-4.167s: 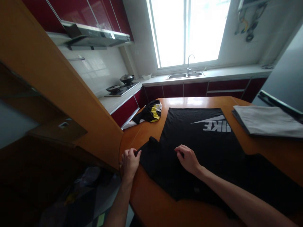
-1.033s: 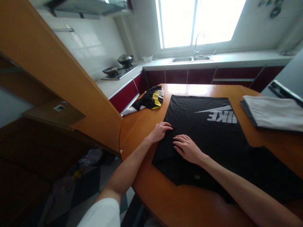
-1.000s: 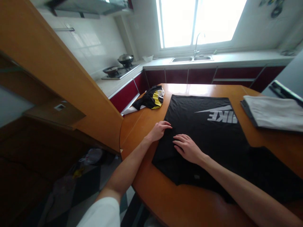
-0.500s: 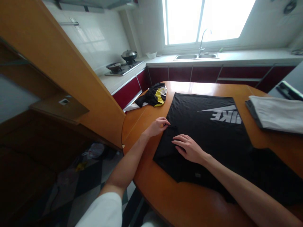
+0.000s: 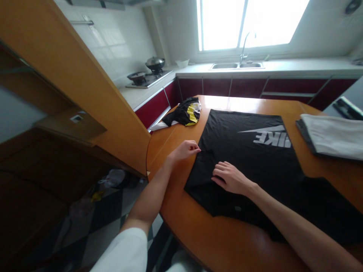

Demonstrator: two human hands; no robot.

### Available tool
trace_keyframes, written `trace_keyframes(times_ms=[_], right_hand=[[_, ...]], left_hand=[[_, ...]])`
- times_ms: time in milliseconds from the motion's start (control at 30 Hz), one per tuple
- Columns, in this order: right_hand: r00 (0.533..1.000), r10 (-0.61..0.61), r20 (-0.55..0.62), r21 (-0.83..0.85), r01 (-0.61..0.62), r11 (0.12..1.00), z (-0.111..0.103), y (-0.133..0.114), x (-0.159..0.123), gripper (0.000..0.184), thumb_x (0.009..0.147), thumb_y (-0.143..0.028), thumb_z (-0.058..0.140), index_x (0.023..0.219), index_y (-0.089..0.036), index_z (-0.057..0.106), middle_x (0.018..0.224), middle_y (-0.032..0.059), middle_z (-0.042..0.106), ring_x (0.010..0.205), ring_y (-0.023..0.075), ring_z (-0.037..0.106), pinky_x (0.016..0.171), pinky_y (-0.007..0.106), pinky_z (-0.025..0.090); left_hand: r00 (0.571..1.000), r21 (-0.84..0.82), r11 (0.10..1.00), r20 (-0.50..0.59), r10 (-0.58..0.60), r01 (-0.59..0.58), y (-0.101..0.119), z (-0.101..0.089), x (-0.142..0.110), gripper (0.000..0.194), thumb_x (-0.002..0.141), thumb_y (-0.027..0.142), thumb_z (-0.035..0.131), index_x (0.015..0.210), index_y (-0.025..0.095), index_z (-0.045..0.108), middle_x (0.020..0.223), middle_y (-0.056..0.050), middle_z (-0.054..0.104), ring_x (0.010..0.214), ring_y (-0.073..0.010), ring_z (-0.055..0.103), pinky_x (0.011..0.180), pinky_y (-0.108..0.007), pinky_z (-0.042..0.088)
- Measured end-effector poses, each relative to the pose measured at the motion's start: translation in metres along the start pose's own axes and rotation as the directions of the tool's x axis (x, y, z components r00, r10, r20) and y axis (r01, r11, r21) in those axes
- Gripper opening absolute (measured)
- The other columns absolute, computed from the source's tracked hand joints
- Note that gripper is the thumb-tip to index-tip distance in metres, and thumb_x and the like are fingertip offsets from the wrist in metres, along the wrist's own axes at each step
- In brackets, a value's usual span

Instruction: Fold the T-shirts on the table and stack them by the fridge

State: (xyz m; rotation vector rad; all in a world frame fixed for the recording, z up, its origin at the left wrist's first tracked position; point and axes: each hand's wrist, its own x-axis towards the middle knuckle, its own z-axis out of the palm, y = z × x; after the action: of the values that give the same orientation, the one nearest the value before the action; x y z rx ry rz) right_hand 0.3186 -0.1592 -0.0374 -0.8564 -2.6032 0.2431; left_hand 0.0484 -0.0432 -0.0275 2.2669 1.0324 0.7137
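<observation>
Bench [image 5: 227,241]: black shirt [image 5: 241,151] spread across the middle. Bundled black, yellow and white garment [image 5: 185,113] at the far left, apart from it; stack of folded cloth [image 5: 334,136], pale grey over dark, near its right side. Wooden panel [image 5: 93,75] slants up at left. On the checkered floor [image 5: 104,211] lies a whitish plastic bag [image 5: 115,177].

Containers: domed-lid wok [image 5: 155,63] and smaller pan [image 5: 137,77] on the hob [image 5: 141,84]; contents not visible. White bowl [image 5: 182,63] on the countertop [image 5: 198,68], interior unclear. Two-basin steel sink [image 5: 238,66] under the window.

Materials: bench glossy orange-brown wood, rounded edge; shirt thin, matte, lightly creased, upside-down pale lettering toward the far right.

Hands: left hand [image 5: 187,149] has thumb and finger pinched together at the shirt's left edge; cannot tell whether cloth is caught. Right hand [image 5: 229,177] loosely curled, partly open, palm down over the shirt, holding nothing.
</observation>
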Motion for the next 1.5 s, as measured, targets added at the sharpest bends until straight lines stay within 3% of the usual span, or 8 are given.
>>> trace_keyframes(times_ms=[200,433,600,800,1000,1200,1333,1500], right_hand=[[0.999,0.051,-0.002,-0.022,-0.051,0.998,0.006,0.003,-0.001,0.029,0.101,-0.03,0.052,0.074,-0.021,0.058,0.076,0.0024,0.066,0.075,0.0169,0.06,0.075,0.031,0.041],[0.996,0.078,0.034,-0.065,-0.076,0.995,0.01,0.006,-0.001,0.028,0.097,-0.025,0.054,0.069,-0.022,0.058,0.072,0.0016,0.069,0.07,0.0163,0.062,0.073,0.029,0.043],[0.996,0.073,0.057,-0.085,-0.068,0.994,0.006,0.009,-0.002,0.021,0.089,-0.02,0.059,0.069,-0.022,0.06,0.074,0.0024,0.07,0.073,0.0173,0.064,0.074,0.03,0.043],[0.993,0.09,0.074,-0.085,-0.084,0.993,0.002,0.014,-0.004,0.02,0.084,-0.015,0.06,0.065,-0.022,0.059,0.072,0.0016,0.07,0.073,0.0172,0.064,0.075,0.03,0.042],[0.998,0.066,-0.017,-0.063,-0.067,0.996,0.002,0.01,-0.003,0.025,0.092,-0.02,0.056,0.067,-0.022,0.057,0.07,0.0018,0.067,0.069,0.0161,0.06,0.074,0.03,0.04],[0.993,0.033,-0.116,-0.053,-0.039,0.998,0.005,0.006,-0.001,0.032,0.099,-0.024,0.05,0.068,-0.022,0.056,0.068,0.0017,0.063,0.067,0.0156,0.056,0.073,0.03,0.038],[0.982,0.053,-0.179,-0.061,-0.065,0.996,0.006,0.009,-0.002,0.036,0.101,-0.025,0.046,0.067,-0.021,0.055,0.066,0.0018,0.06,0.067,0.0155,0.054,0.072,0.03,0.037],[0.976,0.054,-0.211,-0.048,-0.066,0.997,0.007,0.01,-0.002,0.037,0.102,-0.027,0.046,0.067,-0.021,0.056,0.066,0.0017,0.06,0.067,0.0154,0.054,0.073,0.03,0.038]], left_hand=[[0.995,-0.098,0.991,-0.013,-0.094,0.093,0.007,-0.025,-0.009,0.034,0.086,0.046,0.071,0.082,0.012,0.076,0.068,0.0,0.064,0.059,-0.0098,0.049,0.056,-0.022,0.037],[0.972,-0.052,0.995,0.224,-0.067,0.081,-0.005,-0.003,-0.006,0.029,0.08,0.043,0.078,0.094,0.018,0.081,0.078,-0.003,0.068,0.068,-0.013,0.056,0.061,-0.024,0.042],[0.954,-0.115,0.977,0.263,-0.145,0.18,-0.008,0.001,-0.006,0.038,0.074,0.046,0.083,0.096,0.016,0.078,0.071,0.0,0.065,0.063,-0.0116,0.055,0.059,-0.023,0.043],[0.941,-0.107,0.978,0.309,-0.139,0.179,-0.008,0.004,-0.007,0.047,0.068,0.05,0.086,0.098,0.017,0.074,0.07,0.003,0.06,0.062,-0.0109,0.054,0.058,-0.022,0.043],[0.947,-0.083,0.986,0.299,-0.115,0.146,-0.006,0.005,-0.008,0.048,0.07,0.05,0.085,0.102,0.018,0.071,0.068,0.006,0.055,0.06,-0.0104,0.051,0.056,-0.022,0.04],[0.993,0.091,0.995,0.114,0.016,-0.027,0.041,0.002,-0.01,0.024,0.096,0.036,0.06,0.111,0.02,0.071,0.097,-0.004,0.066,0.087,-0.0168,0.063,0.081,-0.028,0.05],[0.986,0.256,0.957,0.122,0.111,-0.139,0.06,0.022,-0.037,0.023,0.101,0.029,0.053,0.116,0.022,0.069,0.114,-0.007,0.066,0.109,-0.0212,0.061,0.099,-0.034,0.045],[0.993,0.369,0.922,0.078,0.092,-0.115,0.057,0.043,-0.074,0.031,0.101,0.032,0.053,0.13,0.025,0.063,0.132,-0.009,0.061,0.126,-0.0255,0.052,0.109,-0.042,0.039]])
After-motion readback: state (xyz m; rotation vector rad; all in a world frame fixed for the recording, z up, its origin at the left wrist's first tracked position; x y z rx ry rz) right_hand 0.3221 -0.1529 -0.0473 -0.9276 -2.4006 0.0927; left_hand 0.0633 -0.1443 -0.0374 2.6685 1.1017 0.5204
